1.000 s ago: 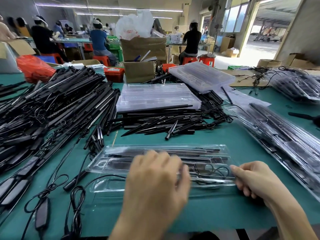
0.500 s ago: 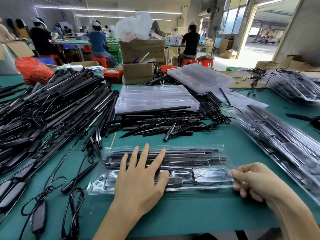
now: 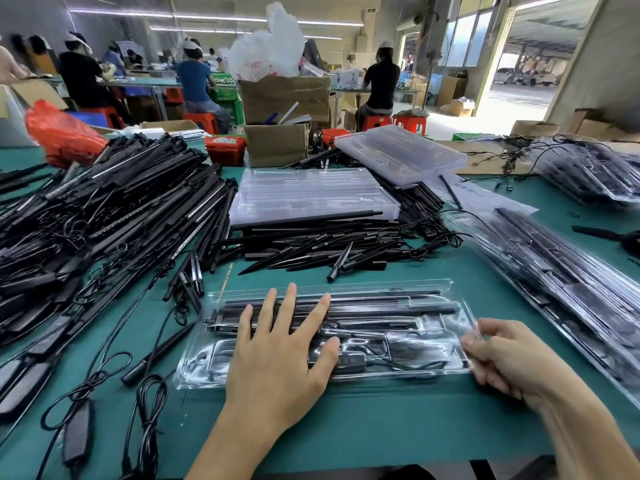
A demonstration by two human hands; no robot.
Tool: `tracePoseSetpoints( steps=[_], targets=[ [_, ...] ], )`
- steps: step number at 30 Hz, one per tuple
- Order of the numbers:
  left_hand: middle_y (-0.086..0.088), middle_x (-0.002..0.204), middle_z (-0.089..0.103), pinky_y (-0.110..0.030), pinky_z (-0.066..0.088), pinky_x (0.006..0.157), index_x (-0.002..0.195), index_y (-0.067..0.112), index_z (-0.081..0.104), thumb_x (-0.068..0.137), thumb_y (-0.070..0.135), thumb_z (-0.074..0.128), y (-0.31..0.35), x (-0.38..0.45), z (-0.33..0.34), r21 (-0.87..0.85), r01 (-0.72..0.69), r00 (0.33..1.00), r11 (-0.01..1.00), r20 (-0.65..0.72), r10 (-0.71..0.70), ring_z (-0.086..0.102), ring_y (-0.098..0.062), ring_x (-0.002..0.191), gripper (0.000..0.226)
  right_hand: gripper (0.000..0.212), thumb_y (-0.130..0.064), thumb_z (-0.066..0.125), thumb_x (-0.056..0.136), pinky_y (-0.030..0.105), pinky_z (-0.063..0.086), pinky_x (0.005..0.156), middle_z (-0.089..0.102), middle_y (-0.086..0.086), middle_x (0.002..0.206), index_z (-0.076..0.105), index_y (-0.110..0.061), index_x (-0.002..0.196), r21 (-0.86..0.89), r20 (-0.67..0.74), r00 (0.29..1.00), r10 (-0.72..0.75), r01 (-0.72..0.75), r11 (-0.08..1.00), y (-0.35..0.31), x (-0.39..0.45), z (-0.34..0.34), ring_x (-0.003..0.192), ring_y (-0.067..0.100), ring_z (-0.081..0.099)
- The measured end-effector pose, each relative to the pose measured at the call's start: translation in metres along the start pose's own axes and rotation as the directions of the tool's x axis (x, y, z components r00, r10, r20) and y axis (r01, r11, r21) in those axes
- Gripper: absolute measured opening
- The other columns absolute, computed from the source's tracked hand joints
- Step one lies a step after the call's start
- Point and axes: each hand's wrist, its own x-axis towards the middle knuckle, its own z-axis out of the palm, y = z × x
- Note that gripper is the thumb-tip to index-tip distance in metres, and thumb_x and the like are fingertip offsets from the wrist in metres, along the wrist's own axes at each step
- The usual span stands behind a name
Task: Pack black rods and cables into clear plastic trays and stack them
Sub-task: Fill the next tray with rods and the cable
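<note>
Tray (image 3: 398, 341) filled; left hand (image 3: 277, 355) flat, pressing lid; right hand (image 3: 502, 358) pinching end edge. Press evenly along seam until snapped.

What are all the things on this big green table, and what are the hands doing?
Filled tray: one, clear, front middle, black rods and a cable inside.
Empty trays: two stacks, clear, middle and behind right.
Loose rods: a big heap, black, left.
Spikes: a pile, black, behind the filled tray.
Packed trays: a pile, clear and black, right.
Boxes: two, brown, back middle.
Bag: one, red, back left.
Left hand: flat on the filled tray.
Right hand: fingers pinch the tray's right end.
</note>
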Motion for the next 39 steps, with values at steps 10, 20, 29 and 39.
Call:
tracePoseSetpoints(
  steps=[10, 20, 29, 39],
  targets=[
    [0.008, 0.168, -0.007, -0.044, -0.010, 0.123, 0.151, 0.057, -0.012, 0.083, 0.074, -0.011, -0.001, 0.004, 0.003, -0.010, 0.001, 1.000, 1.000, -0.017, -0.002, -0.013, -0.016, 0.154, 0.070, 0.028, -0.008, 0.052, 0.102, 0.015, 0.020, 0.029, 0.052, 0.009, 0.043, 0.048, -0.001, 0.075, -0.008, -0.003, 1.000, -0.008, 0.007, 1.000, 0.001, -0.002, 0.001, 0.027, 0.010, 0.032],
    [0.009, 0.168, -0.005, -0.042, -0.011, 0.122, 0.148, 0.060, -0.014, 0.084, 0.075, -0.007, -0.002, 0.003, 0.005, -0.031, 0.004, 0.999, 1.000, -0.037, -0.006, -0.012, -0.015, 0.154, 0.066, 0.024, 0.001, 0.052, 0.100, 0.012, 0.019, 0.030, 0.056, 0.023, 0.052, 0.047, -0.001, 0.076, 0.001, 0.017, 1.000, -0.014, 0.014, 1.000, -0.002, 0.001, -0.003, 0.028, 0.018, 0.038],
    [0.010, 0.168, -0.004, -0.043, -0.010, 0.123, 0.149, 0.059, -0.012, 0.084, 0.075, -0.004, -0.003, 0.004, 0.003, -0.041, 0.023, 0.999, 0.999, -0.025, -0.024, -0.011, -0.014, 0.154, 0.067, 0.024, 0.001, 0.051, 0.100, 0.015, 0.022, 0.028, 0.057, 0.022, 0.050, 0.046, 0.000, 0.077, -0.110, 0.009, 1.000, -0.016, 0.017, 0.994, -0.007, 0.003, 0.000, 0.027, 0.019, 0.037],
    [0.012, 0.167, 0.005, -0.040, -0.007, 0.124, 0.153, 0.038, 0.017, 0.089, 0.062, 0.004, -0.001, 0.004, -0.002, -0.104, 0.058, 0.998, 0.993, -0.009, -0.059, -0.006, -0.009, 0.153, 0.070, 0.023, -0.021, 0.060, 0.095, 0.021, 0.039, 0.044, 0.069, 0.006, 0.057, 0.053, -0.010, 0.075, -0.459, -0.132, 0.991, 0.033, -0.091, 0.884, -0.016, 0.004, 0.003, 0.037, 0.016, 0.046]
  ],
)
